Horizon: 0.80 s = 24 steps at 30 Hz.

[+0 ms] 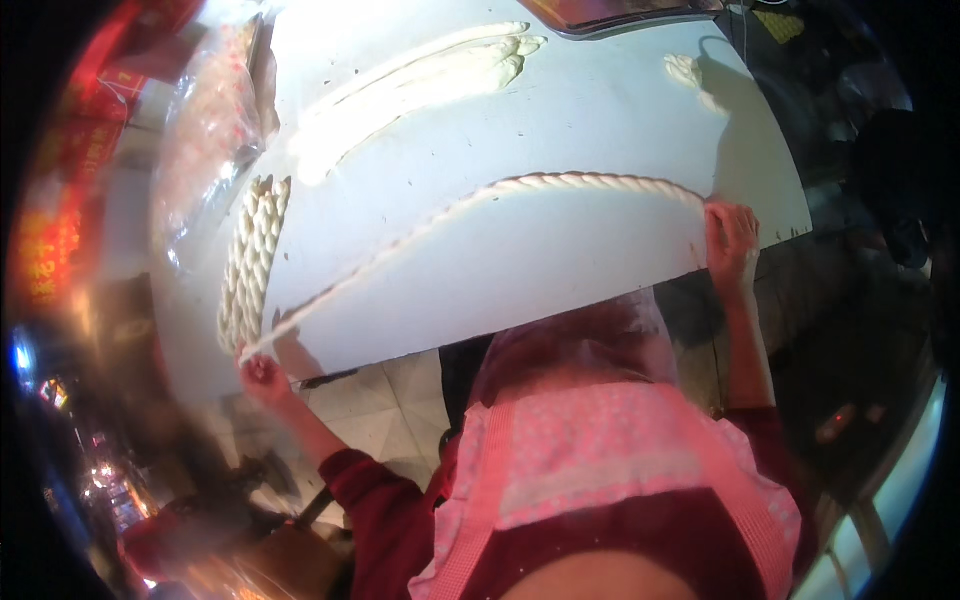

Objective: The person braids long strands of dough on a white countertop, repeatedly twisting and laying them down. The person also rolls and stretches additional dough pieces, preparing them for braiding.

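Note:
A long, thin twisted dough rope (577, 181) arches across the white tabletop (480, 285). Its left end is pinched in my left hand (264, 379), at the near left edge of the table. My right hand (733, 236) has its fingers closed around the other end, by the right part of the near edge. Just beyond my left hand lie several finished-looking dough twists (253, 262) side by side, their lower ends close to my fingers. The twist pattern shows clearly near my right hand and blurs towards the left.
Untwisted dough strips (420, 90) lie across the far side, partly washed out by glare. A small dough lump (682, 70) rests at the far right. Clear plastic bags (210, 127) stand at the left, and a dark-rimmed tray (622, 19) sits at the far edge.

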Available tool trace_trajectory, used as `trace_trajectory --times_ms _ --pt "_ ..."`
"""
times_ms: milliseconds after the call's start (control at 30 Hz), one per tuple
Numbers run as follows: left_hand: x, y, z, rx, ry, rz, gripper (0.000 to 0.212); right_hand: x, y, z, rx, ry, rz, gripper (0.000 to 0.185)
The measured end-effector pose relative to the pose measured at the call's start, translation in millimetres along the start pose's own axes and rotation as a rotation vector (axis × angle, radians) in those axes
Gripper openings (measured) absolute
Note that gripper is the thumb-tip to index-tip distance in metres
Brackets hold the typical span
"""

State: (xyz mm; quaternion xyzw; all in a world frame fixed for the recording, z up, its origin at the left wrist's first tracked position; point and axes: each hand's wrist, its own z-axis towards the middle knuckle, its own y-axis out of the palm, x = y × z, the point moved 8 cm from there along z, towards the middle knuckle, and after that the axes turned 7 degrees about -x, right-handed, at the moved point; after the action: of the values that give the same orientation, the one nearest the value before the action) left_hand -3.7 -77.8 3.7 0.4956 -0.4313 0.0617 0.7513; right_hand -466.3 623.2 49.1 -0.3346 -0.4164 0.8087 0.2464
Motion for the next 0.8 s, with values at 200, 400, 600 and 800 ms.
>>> trace_trajectory --times_ms 200,400,600,800 --pt "57.7 -49.6 -19.4 0.532 0.135 0.395 0.033 -30.8 -13.2 17.1 -0.05 -0.17 -0.11 0.018" --pt "108.3 -80.8 70.8 0.133 0.172 0.418 0.019 22.0 38.5 143.7 0.008 -0.177 0.361 0.022" --pt "27.0 -42.5 43.6 0.256 0.149 0.207 0.021 -46.1 84.6 165.8 0.013 -0.345 -0.201 0.02" --pt "8.7 14.6 -23.1 0.098 0.375 1.138 0.035 -13.0 104.0 186.3 -0.267 -0.136 -0.231 0.022"
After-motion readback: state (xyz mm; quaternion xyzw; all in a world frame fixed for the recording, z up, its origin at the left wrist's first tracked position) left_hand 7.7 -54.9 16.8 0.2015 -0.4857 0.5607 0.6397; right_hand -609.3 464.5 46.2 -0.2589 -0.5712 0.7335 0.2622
